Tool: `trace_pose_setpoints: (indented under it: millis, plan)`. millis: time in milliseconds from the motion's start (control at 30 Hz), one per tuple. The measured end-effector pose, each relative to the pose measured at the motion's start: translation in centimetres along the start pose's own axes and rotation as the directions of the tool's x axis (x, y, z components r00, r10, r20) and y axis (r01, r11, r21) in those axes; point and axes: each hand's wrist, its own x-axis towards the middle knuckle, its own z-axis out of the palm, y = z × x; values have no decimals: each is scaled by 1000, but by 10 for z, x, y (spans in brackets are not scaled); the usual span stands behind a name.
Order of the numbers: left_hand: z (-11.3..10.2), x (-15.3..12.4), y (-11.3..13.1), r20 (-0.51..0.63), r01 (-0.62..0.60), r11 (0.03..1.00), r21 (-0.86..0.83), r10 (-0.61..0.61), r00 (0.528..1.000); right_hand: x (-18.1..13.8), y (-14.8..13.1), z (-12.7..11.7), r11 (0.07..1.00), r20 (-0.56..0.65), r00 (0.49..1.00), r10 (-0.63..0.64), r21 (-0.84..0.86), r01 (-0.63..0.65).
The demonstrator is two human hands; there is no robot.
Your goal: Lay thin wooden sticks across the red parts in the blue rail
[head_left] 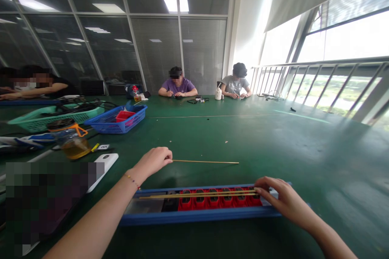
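Note:
My left hand [154,160] is closed in a pinch on the end of a thin wooden stick [206,162] that lies across the green table [273,141]. In front of me sits a long blue tray [197,213] holding a row of red blocks [219,199] with dark slots. Two more thin sticks [197,194] lie lengthwise over the red blocks. My right hand [281,200] rests on the tray's right end, fingers curled onto the sticks' tips.
At the left stand a blue basket [117,120], a green basket [45,118], a jar of amber liquid [71,139] and a white phone [103,166]. Two people sit at the far side of the table, another at far left. Railing and windows on the right.

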Motion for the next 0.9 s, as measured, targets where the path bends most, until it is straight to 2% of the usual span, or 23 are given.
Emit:
trace_pose_setpoints:
  millis: [133, 333, 533, 633, 767, 900]
  plan:
    - [30, 16, -2, 64, 32, 998, -47, -29, 998, 1, 1, -2, 992, 25, 998, 55, 111, -58]
    - [56, 11, -15, 26, -7, 991, -133, 11, 1000, 3, 3, -2, 984, 16, 998, 61, 168, -63]
    - [65, 9, -21, 7, -23, 979, -204, 25, 1000, 2, 10, -2, 990, -16, 999, 52, 131, -49]
    - [68, 9, -22, -2, -20, 975, -223, 20, 1000, 0, 14, -6, 991, -79, 995, 62, 127, -51]
    - [68, 9, -23, -12, -14, 973, -229, 12, 1000, -6, 28, -25, 991, -212, 975, 70, 131, -42]
    - [69, 10, -23, -19, -20, 970, -244, 15, 1000, -12, 51, -51, 984, -319, 933, 167, 120, -135]
